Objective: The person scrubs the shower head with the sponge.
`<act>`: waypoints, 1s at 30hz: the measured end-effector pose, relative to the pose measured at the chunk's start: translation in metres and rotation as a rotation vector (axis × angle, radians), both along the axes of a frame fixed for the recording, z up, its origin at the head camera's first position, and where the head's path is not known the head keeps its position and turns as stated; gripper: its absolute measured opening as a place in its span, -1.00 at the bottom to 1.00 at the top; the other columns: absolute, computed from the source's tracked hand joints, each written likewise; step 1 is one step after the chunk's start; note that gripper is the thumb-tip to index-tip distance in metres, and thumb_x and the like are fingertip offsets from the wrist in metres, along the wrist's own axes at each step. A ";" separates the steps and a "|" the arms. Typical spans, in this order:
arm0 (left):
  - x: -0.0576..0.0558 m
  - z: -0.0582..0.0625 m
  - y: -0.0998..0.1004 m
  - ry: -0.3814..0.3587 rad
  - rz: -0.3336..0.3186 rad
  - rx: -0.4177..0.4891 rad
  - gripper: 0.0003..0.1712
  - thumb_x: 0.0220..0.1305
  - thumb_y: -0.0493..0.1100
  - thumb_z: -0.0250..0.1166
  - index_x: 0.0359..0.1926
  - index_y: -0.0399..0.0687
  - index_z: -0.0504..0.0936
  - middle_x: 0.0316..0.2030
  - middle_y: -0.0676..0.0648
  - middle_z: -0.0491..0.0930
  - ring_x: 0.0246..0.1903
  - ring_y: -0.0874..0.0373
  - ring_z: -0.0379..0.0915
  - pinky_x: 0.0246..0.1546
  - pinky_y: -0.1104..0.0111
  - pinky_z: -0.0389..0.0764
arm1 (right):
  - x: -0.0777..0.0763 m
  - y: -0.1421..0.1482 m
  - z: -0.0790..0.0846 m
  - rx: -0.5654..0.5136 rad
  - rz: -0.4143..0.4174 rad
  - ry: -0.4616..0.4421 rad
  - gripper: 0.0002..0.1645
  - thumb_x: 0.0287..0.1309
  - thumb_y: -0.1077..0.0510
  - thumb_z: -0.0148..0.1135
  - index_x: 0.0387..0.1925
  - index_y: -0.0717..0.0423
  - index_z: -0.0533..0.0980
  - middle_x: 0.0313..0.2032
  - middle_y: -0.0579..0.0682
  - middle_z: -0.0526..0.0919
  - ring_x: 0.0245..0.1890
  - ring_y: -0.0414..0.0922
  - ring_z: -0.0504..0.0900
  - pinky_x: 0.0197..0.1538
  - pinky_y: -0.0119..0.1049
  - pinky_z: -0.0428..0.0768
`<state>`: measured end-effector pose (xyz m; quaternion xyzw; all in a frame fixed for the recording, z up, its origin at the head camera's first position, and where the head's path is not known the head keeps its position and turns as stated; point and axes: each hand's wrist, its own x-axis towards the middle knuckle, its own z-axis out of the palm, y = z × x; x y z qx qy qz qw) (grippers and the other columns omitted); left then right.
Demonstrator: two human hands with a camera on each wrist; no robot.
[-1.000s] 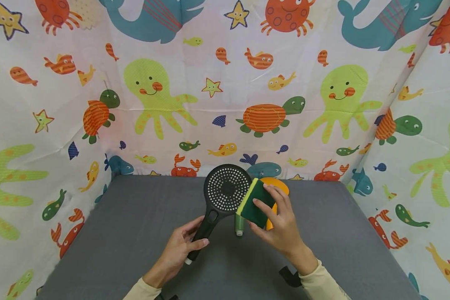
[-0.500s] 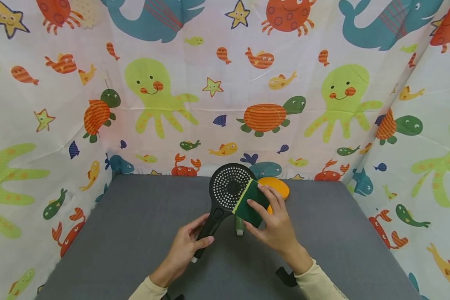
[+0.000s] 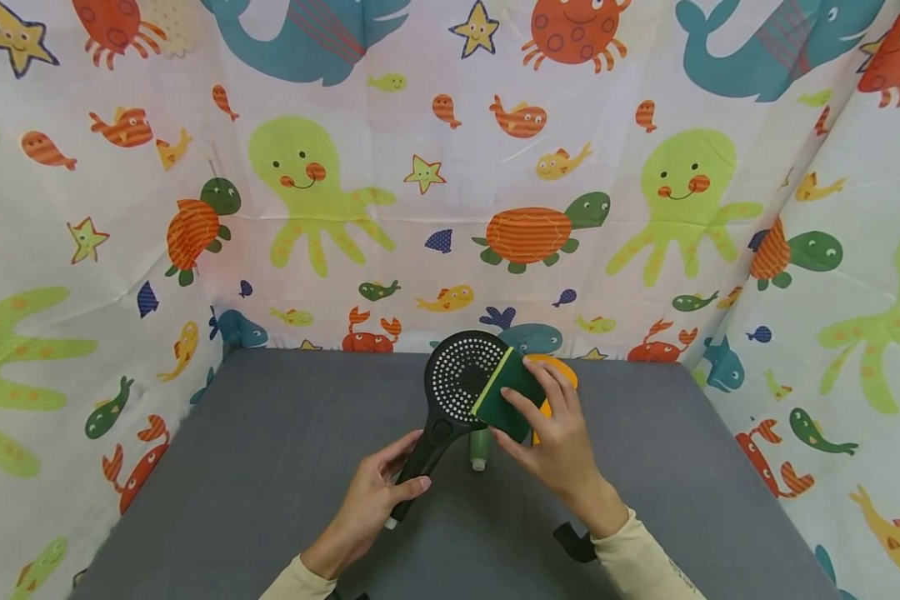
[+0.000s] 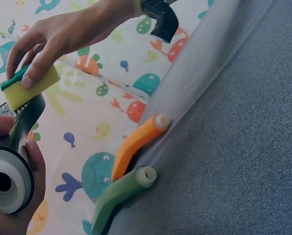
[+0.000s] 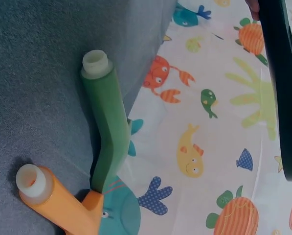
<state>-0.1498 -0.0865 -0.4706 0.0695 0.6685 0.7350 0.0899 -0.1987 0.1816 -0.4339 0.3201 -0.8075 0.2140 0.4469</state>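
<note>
My left hand [image 3: 367,504] grips the handle of a black shower head [image 3: 468,377], its face of small pale nozzles turned toward the head camera. In my right hand [image 3: 566,454] is a sponge [image 3: 512,392] with a dark green scouring side and a yellow side, pinched between thumb and fingers. The sponge's yellow side lies against the right part of the nozzle face. From the left wrist view, the yellow foam [image 4: 33,88] meets the shower head's edge, and the white threaded end [image 4: 6,181] of the handle points at the camera.
Behind the hands, a green shower head handle [image 5: 106,122] and an orange shower head [image 5: 57,200] rest on the grey table [image 3: 270,467], both with white threaded ends. A curtain printed with sea animals [image 3: 435,108] surrounds the table at the back and sides.
The shower head and left hand have shifted slightly right. The sponge moved left over the nozzle face, then back a little to the right and up. Both grips stay the same.
</note>
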 end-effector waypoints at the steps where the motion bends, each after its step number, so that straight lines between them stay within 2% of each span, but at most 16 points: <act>1: 0.000 0.000 0.000 -0.001 0.001 0.001 -0.21 0.08 -0.35 0.43 0.36 -0.12 0.39 0.21 -0.22 0.50 0.15 0.06 0.43 0.00 0.51 0.52 | -0.001 0.000 0.001 -0.002 -0.001 -0.005 -0.38 0.22 -0.39 0.12 -0.02 0.00 0.63 0.27 0.28 0.44 0.24 0.26 0.36 0.07 0.26 0.54; 5: 0.001 0.001 0.001 -0.009 0.006 0.005 -0.22 0.08 -0.38 0.42 0.36 -0.12 0.40 0.20 -0.23 0.50 0.13 0.06 0.44 -0.01 0.50 0.53 | 0.000 -0.001 0.001 0.001 0.001 -0.008 -0.36 0.22 -0.40 0.10 -0.02 -0.01 0.63 0.27 0.27 0.44 0.24 0.25 0.36 0.10 0.23 0.54; 7: 0.001 0.002 0.001 -0.015 0.006 0.007 -0.23 0.09 -0.38 0.42 0.36 -0.11 0.41 0.20 -0.22 0.50 0.13 0.06 0.43 -0.02 0.49 0.54 | 0.001 -0.003 -0.001 0.008 0.012 -0.009 -0.36 0.22 -0.41 0.09 -0.01 -0.02 0.63 0.28 0.26 0.44 0.25 0.23 0.36 0.22 0.10 0.51; 11: 0.001 0.004 0.002 -0.009 -0.002 0.010 -0.23 0.11 -0.34 0.42 0.37 -0.09 0.39 0.20 -0.22 0.49 0.14 0.02 0.41 -0.03 0.47 0.54 | 0.004 -0.009 -0.005 0.021 0.064 0.001 -0.37 0.22 -0.39 0.13 0.01 -0.03 0.63 0.29 0.25 0.43 0.24 0.23 0.36 0.45 -0.21 0.27; 13: 0.002 0.005 0.003 -0.006 -0.003 0.011 -0.23 0.12 -0.33 0.41 0.37 -0.10 0.38 0.22 -0.22 0.47 0.17 0.00 0.40 -0.01 0.48 0.54 | 0.005 -0.011 -0.006 0.024 0.085 0.007 -0.38 0.21 -0.37 0.15 0.03 -0.03 0.62 0.29 0.26 0.43 0.24 0.23 0.36 0.49 -0.28 0.16; 22: 0.004 0.006 0.003 -0.023 -0.029 0.012 -0.23 0.16 -0.34 0.38 0.40 -0.12 0.34 0.26 -0.23 0.42 0.21 -0.01 0.37 0.00 0.50 0.52 | 0.002 -0.009 -0.002 0.030 0.061 0.008 -0.40 0.24 -0.36 0.12 0.00 -0.01 0.63 0.29 0.26 0.43 0.24 0.24 0.37 0.46 -0.19 0.20; 30: 0.008 0.003 0.001 -0.036 -0.057 0.014 -0.22 0.16 -0.30 0.39 0.40 -0.13 0.33 0.35 -0.21 0.36 0.25 0.00 0.35 0.02 0.53 0.51 | -0.002 -0.003 0.004 0.006 0.025 0.001 -0.38 0.21 -0.38 0.15 -0.01 0.00 0.63 0.28 0.27 0.43 0.25 0.26 0.36 0.32 0.06 0.38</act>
